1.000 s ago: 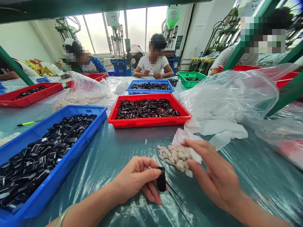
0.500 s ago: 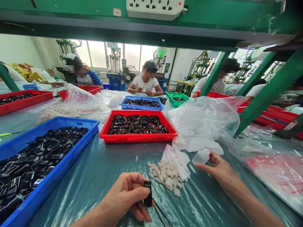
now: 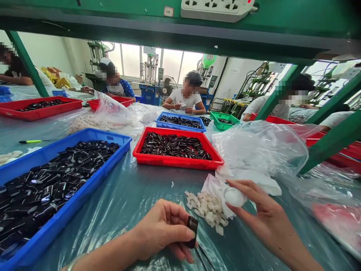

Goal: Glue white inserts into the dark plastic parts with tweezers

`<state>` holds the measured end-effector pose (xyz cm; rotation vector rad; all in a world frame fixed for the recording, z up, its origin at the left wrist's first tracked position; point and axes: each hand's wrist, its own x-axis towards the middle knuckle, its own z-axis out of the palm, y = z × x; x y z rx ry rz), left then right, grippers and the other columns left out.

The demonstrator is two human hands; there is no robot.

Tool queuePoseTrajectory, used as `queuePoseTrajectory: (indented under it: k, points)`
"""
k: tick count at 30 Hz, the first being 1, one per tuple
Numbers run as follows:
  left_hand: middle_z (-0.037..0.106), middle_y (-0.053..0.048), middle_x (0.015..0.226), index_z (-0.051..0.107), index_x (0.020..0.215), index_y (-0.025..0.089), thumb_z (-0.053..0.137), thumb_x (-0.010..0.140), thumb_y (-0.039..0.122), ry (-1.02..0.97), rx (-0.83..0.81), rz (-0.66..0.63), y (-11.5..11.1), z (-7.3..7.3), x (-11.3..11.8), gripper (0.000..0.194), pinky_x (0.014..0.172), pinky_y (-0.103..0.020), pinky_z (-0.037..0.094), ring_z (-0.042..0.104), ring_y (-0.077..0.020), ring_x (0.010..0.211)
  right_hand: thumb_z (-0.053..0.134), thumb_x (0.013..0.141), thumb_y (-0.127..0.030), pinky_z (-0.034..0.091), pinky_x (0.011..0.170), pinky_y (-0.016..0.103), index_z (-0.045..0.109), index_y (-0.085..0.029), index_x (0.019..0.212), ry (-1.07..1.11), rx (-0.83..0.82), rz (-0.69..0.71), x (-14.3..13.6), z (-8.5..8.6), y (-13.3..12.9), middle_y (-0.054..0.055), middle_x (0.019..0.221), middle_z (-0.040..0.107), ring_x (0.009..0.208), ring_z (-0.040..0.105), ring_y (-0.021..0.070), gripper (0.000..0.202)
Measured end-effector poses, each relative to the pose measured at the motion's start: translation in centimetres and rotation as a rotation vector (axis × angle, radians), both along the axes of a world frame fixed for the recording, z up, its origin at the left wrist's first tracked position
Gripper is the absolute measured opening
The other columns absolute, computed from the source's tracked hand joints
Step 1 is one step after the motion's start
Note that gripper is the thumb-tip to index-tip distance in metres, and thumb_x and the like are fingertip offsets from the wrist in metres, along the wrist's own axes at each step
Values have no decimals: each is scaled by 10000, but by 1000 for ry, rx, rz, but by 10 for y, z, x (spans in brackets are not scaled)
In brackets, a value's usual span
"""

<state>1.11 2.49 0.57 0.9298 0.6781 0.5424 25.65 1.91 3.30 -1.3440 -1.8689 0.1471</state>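
My left hand (image 3: pixel 170 231) pinches a small glossy black piece (image 3: pixel 192 230) upright between thumb and fingers. Two thin dark prongs (image 3: pixel 205 259) stick out below that hand; whether it holds them is hidden. Thumb and index finger of my right hand (image 3: pixel 254 205) are closed around a small translucent cup (image 3: pixel 235 196), over a crumpled white plastic bag. Between the hands, a pile of small off-white pieces (image 3: pixel 208 209) lies on the plastic-covered table (image 3: pixel 152 184).
A blue tray (image 3: pixel 84 188) and a red tray (image 3: pixel 177 162) hold many black pieces. Clear plastic bags (image 3: pixel 259 146) lie at the right. A green post (image 3: pixel 332 139) and a green shelf (image 3: pixel 126 26) stand close. Several people work across the table; a pen (image 3: pixel 31 141) lies left.
My right hand has moved left and nearer with the translucent cup, closer to the off-white pile. My left hand still holds the black piece. The camera view has turned left.
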Motion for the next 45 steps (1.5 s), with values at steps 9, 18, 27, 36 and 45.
queuePoseTrajectory:
  k: [9, 18, 27, 36, 45]
  points:
    - [634, -34, 606, 691, 731, 95, 728, 583, 242, 42, -6, -76, -2, 5, -4, 212, 465, -157, 454, 613, -106, 502, 467, 779, -88, 522, 737, 332, 557, -262, 1114, -392, 295, 159, -35, 1, 1, 65, 1005, 569, 948, 568, 201, 388]
    - [612, 7, 536, 692, 673, 121, 709, 601, 208, 76, -24, -108, -3, 7, -3, 114, 465, -148, 448, 576, -77, 459, 413, 742, 14, 450, 792, 386, 584, -226, 1051, -480, 375, 146, -39, -1, -10, 75, 1004, 580, 973, 528, 224, 427]
    - [602, 13, 497, 654, 620, 117, 698, 603, 167, 101, -48, -127, -4, 8, -1, 69, 437, -141, 434, 546, -65, 416, 397, 741, 39, 374, 802, 407, 581, -266, 1035, -553, 422, 120, -43, -2, -16, 55, 981, 619, 951, 542, 222, 462]
    - [598, 2, 500, 657, 656, 90, 740, 534, 183, 69, -60, -140, -3, 1, -1, 175, 423, -162, 441, 565, -93, 429, 426, 768, 33, 373, 812, 409, 587, -271, 1017, -553, 402, 125, -41, -2, -19, 45, 976, 628, 952, 557, 212, 425]
    - [611, -11, 506, 656, 689, 78, 760, 519, 191, 41, -68, -133, -3, 1, -2, 229, 410, -153, 446, 571, -94, 424, 398, 773, 67, 386, 765, 396, 579, -231, 973, -480, 423, 174, -47, 0, -18, 56, 948, 604, 930, 538, 203, 402]
